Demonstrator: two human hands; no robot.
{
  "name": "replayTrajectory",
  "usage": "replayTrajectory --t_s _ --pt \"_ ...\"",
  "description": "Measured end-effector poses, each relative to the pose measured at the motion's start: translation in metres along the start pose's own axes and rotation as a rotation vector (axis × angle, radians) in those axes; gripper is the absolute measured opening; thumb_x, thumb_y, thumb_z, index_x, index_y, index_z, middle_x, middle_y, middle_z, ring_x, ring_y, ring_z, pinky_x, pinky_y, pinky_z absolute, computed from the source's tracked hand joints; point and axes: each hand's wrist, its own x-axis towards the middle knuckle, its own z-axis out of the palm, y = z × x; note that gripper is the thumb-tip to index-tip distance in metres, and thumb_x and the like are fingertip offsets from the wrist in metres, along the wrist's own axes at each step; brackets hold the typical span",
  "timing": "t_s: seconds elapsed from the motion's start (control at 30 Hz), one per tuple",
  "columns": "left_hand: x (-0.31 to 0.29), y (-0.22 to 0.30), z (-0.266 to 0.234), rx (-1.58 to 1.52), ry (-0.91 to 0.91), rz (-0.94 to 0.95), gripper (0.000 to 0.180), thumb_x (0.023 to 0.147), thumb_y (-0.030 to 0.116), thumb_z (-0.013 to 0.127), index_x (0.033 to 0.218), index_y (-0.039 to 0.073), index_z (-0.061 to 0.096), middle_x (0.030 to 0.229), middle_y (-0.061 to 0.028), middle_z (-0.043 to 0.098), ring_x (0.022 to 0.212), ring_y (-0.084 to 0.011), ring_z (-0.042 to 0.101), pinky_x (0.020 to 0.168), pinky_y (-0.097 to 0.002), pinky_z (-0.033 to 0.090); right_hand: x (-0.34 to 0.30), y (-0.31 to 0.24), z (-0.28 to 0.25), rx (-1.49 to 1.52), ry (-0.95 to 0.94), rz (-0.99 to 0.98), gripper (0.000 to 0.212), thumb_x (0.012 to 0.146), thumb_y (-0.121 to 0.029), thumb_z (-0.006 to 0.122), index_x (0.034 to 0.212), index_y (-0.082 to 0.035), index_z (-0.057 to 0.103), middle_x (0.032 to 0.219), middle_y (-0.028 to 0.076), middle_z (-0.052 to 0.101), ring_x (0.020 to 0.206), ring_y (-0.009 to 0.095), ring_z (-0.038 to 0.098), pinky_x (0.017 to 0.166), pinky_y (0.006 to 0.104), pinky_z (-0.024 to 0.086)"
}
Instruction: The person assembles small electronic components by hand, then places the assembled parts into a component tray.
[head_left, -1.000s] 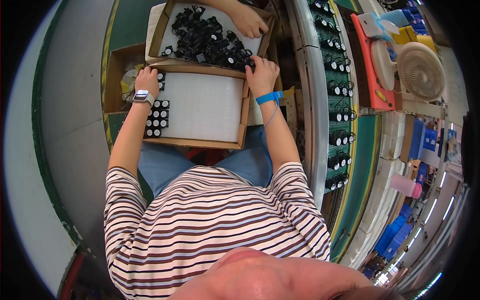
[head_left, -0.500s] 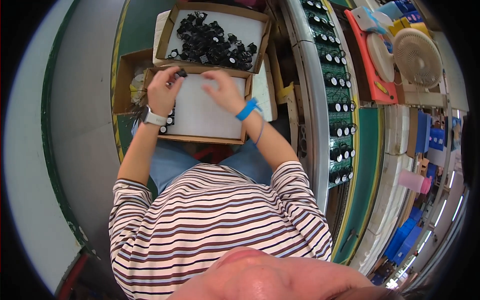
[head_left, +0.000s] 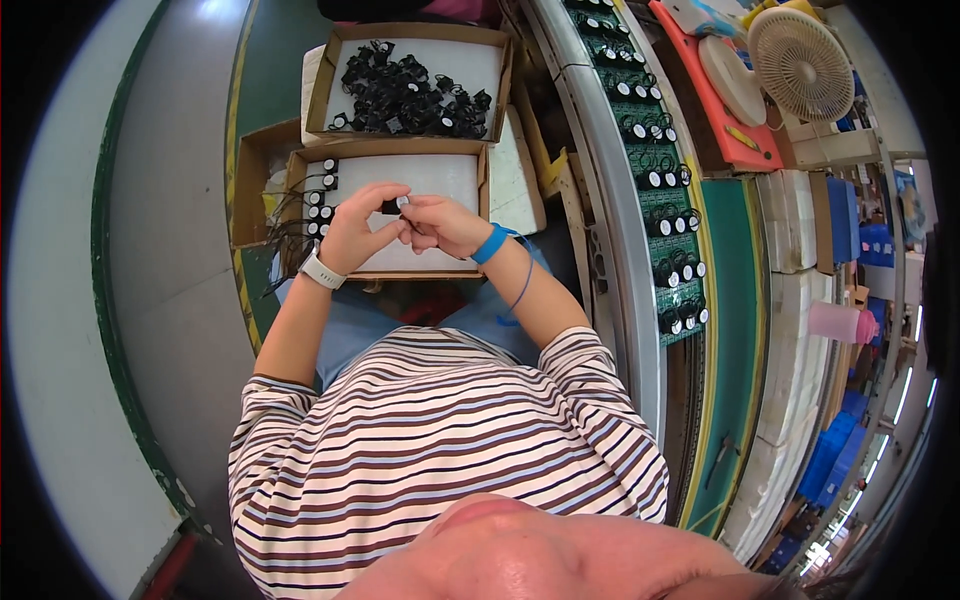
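My left hand (head_left: 366,228) and my right hand (head_left: 443,225) meet over the near cardboard tray (head_left: 420,265). Between their fingertips is a small black part with a round white face (head_left: 402,202), pinched by both hands. Fingers hide much of it. Along the tray's left side, several similar black parts (head_left: 320,213) stand in rows, white faces up, their black leads (head_left: 290,238) hanging over the left edge. Beyond, a second cardboard tray (head_left: 495,85) with a white liner bears a loose heap of black wired parts (head_left: 410,92).
On my right runs a metal-edged line (head_left: 590,150) with green boards (head_left: 650,150) carrying rows of black parts. Past it are a red tray (head_left: 715,110), a white fan (head_left: 800,65) and a pink bottle (head_left: 842,322). An open carton (head_left: 250,190) stands left of the near tray.
My hands have come together and nearer to me; the right now also grips the black part. The left has left the tray's far left corner, uncovering the rows there. The view has shifted slightly.
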Motion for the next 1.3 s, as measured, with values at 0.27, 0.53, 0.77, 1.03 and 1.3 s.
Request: replayTrajectory --t_s 0.27,0.53,0.77,1.03,1.3 --pt "-0.002 -0.021 0.003 -0.118 0.226 -0.178 0.038 0.07 0.003 0.059 0.107 0.003 0.046 0.09 -0.0078 0.054 0.078 -0.0142 0.054 0.066 -0.0245 0.045 -0.009 0.003 0.0 -0.445 0.157 -0.181 0.019 0.084 -0.018 0.044 0.09 -0.002 0.053 0.066 0.003 0.052 0.052 0.01 0.045 0.05 0.0227 0.039" --pt "0.004 -0.033 -0.013 -0.428 0.566 -0.335 0.042 0.075 0.003 0.057 0.112 0.0 0.037 0.092 -0.0064 0.051 0.075 -0.0087 0.051 0.061 -0.0192 0.043 -0.022 0.003 -0.014 -1.234 0.532 -0.726 0.013 0.075 -0.015 0.056 0.079 -0.003 0.059 0.066 0.012 0.054 0.059 0.025 0.052 0.054 0.03 0.042" --pt "0.003 -0.049 -0.005 -0.462 0.708 -0.351 0.033 0.075 0.006 0.058 0.105 0.0 0.044 0.089 -0.0048 0.05 0.072 -0.0073 0.048 0.059 -0.0191 0.042 -0.037 -0.01 0.0 -1.178 0.459 -0.392 0.017 0.076 -0.019 0.056 0.076 -0.003 0.06 0.062 0.009 0.054 0.055 0.022 0.052 0.053 0.0303 0.041" --pt "-0.016 -0.062 0.047 -0.268 0.394 -0.374 0.026 0.073 0.009 0.061 0.094 -0.001 0.05 0.073 -0.0031 0.053 0.059 -0.0072 0.048 0.051 -0.0191 0.041 -0.029 -0.014 -0.013 0.278 0.067 -0.393 0.021 0.082 -0.015 0.05 0.092 0.003 0.055 0.064 -0.001 0.048 0.058 0.006 0.043 0.058 0.0212 0.039" --pt "-0.018 -0.024 0.047 -0.869 0.288 -0.662 0.021 0.078 0.009 0.056 0.095 -0.001 0.048 0.08 -0.0058 0.056 0.068 -0.0115 0.055 0.052 -0.019 0.043 -0.009 0.003 -0.043 -1.31 0.858 -0.769 0.014 0.077 -0.015 0.054 0.081 -0.003 0.061 0.067 0.007 0.057 0.058 0.017 0.052 0.054 0.0285 0.041"
